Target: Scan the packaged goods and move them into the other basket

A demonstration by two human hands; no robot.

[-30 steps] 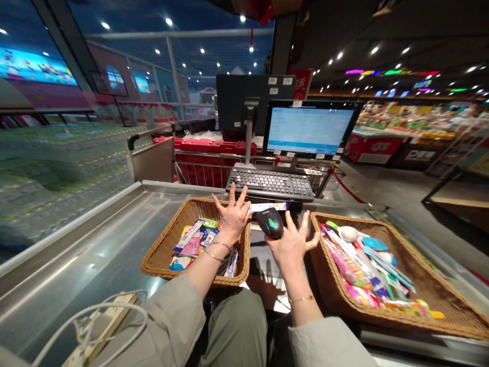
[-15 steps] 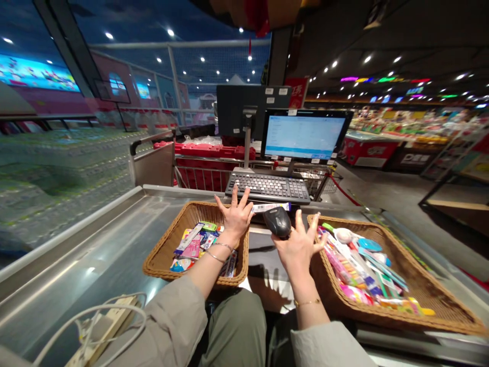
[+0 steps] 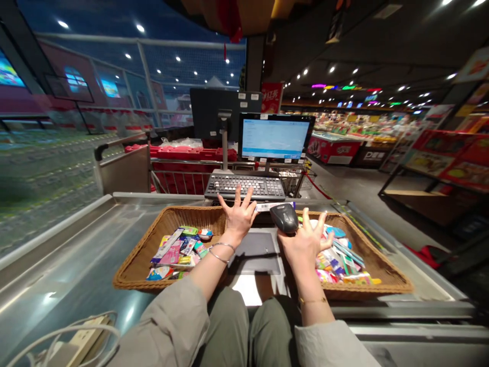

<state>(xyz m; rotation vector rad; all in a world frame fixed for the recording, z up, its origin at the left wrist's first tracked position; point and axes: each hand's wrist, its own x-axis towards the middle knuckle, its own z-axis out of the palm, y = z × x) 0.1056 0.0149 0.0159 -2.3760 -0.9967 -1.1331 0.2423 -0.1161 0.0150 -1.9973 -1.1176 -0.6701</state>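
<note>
Head view shows the person's left hand [image 3: 239, 219] raised over the counter [image 3: 76, 255] with fingers fanned apart. A slim packet [image 3: 275, 206] juts out from its thumb side, though whether the thumb pinches it cannot be told. The right hand [image 3: 303, 243] is also splayed, and a black scanner [image 3: 284, 217] sits against its thumb side with the hold hidden. Both hands hover between two wicker baskets [image 3: 130, 272] of small packets, just before the keyboard [image 3: 244, 186] and lit screen [image 3: 275, 137].
</note>
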